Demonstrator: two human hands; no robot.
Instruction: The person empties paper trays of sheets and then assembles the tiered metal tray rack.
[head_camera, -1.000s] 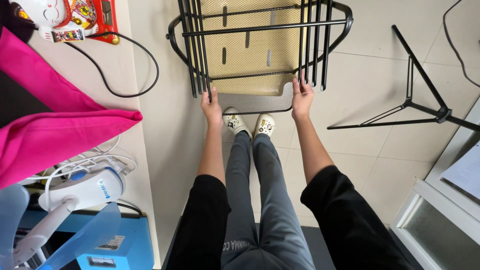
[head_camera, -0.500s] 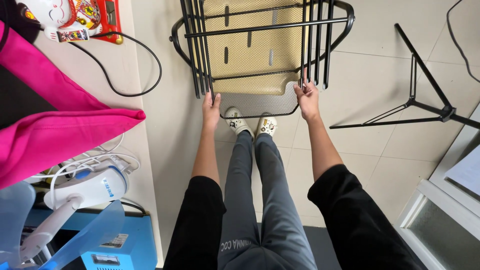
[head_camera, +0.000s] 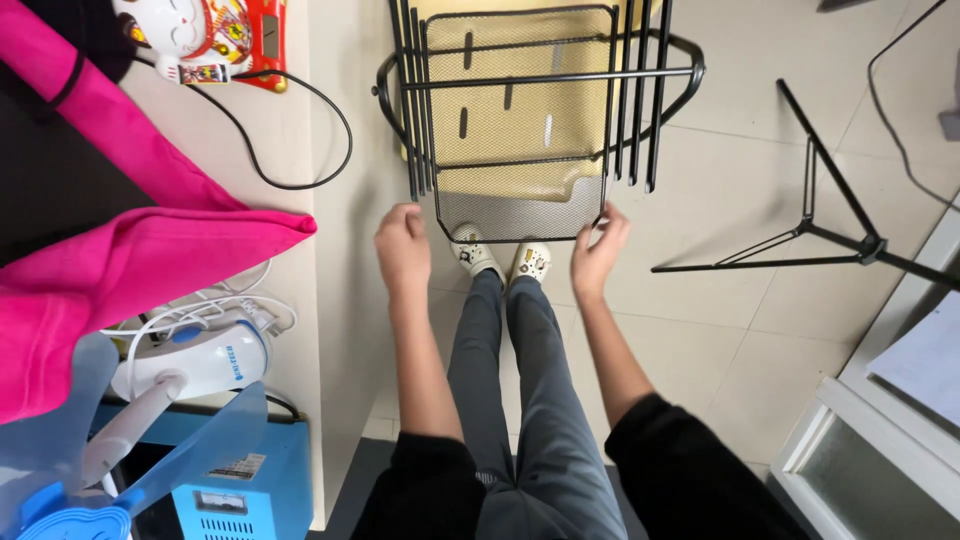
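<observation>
Black wire and yellow mesh make up the chair (head_camera: 530, 110), seen from above on the tiled floor (head_camera: 760, 330), straight ahead of the person's feet and beside the white desk (head_camera: 290, 150). The left hand (head_camera: 402, 247) hovers just off the chair's near left corner, fingers loosely curled and holding nothing; a small gap shows between it and the frame. The right hand (head_camera: 597, 250) sits at the near right corner, fingers half open, tips touching or almost touching the edge of the mesh panel, with no firm grip visible. With neither hand closed on the frame, the chair could tip or slide if nudged, and its bars could pinch a finger caught between them. The tripod (head_camera: 820, 225) stands near on the right, so a swing of the chair that way could knock a leg. The cable (head_camera: 290, 130) loops on the desk close to the chair's left side and could snag. On the desk, a red and white cat figure (head_camera: 215, 30) stands at the far end; a pink cloth (head_camera: 130, 260) covers the middle. Below it lies a white appliance (head_camera: 195, 360) with a small blue mark on its body. A blue box (head_camera: 235, 480) at the bottom left bears a pale rectangular label with dark print.
</observation>
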